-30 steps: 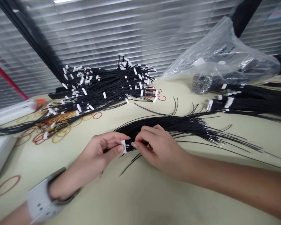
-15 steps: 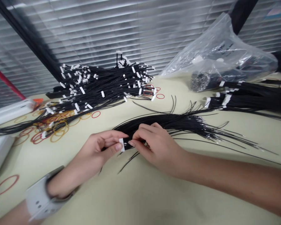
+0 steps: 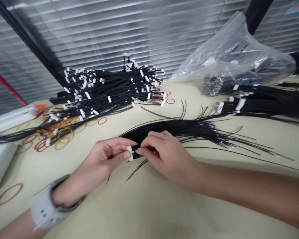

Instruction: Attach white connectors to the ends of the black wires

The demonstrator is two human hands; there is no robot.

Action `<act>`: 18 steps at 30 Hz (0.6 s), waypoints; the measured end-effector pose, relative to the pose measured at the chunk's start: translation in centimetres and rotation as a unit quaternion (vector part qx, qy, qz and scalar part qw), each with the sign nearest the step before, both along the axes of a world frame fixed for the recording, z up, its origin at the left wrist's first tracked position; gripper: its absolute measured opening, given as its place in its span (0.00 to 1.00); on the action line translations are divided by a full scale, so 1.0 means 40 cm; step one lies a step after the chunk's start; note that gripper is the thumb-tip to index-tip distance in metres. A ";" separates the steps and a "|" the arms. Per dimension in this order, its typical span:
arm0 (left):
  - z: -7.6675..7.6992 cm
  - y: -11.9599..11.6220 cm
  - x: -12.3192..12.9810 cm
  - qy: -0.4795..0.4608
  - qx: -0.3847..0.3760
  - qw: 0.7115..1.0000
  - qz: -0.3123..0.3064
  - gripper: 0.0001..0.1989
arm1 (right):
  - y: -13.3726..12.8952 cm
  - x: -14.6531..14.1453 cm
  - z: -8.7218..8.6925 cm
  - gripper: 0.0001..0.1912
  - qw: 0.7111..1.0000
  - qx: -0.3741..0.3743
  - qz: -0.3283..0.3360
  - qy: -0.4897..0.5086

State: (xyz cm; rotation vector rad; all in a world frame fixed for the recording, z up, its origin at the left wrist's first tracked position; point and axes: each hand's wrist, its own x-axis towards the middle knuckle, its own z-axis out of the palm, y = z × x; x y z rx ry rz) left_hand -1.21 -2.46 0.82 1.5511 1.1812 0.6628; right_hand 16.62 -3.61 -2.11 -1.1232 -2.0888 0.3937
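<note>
My left hand (image 3: 102,159) pinches a small white connector (image 3: 130,153) between thumb and fingers, at the end of a long bundle of thin black wires (image 3: 181,129). My right hand (image 3: 161,159) sits right next to it, its fingertips gripping the black wires just beside the connector. The bundle fans out to the right with loose, bare-tipped ends. A few stray wires hang below my hands. Part of the connector is hidden by my fingers.
A large heap of black wires with white connectors (image 3: 107,89) lies at the back of the beige table (image 3: 164,209). Further bundles (image 3: 264,106) and a clear plastic bag (image 3: 234,54) lie to the right. Rubber bands (image 3: 59,136) are scattered at left, beside white boxes (image 3: 0,166).
My hands hold the same grip on the connector and wires. The whole view has shifted slightly as my head moved.
</note>
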 end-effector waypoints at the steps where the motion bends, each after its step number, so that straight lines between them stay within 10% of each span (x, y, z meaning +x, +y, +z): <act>1: -0.001 0.001 0.000 -0.002 0.001 1.000 -0.001 0.08 | 0.000 0.000 0.000 0.09 1.000 0.006 0.001 -0.001; 18: -0.005 -0.009 0.004 0.073 0.089 0.993 -0.013 0.10 | -0.005 0.003 0.001 0.08 1.000 0.013 0.006 0.006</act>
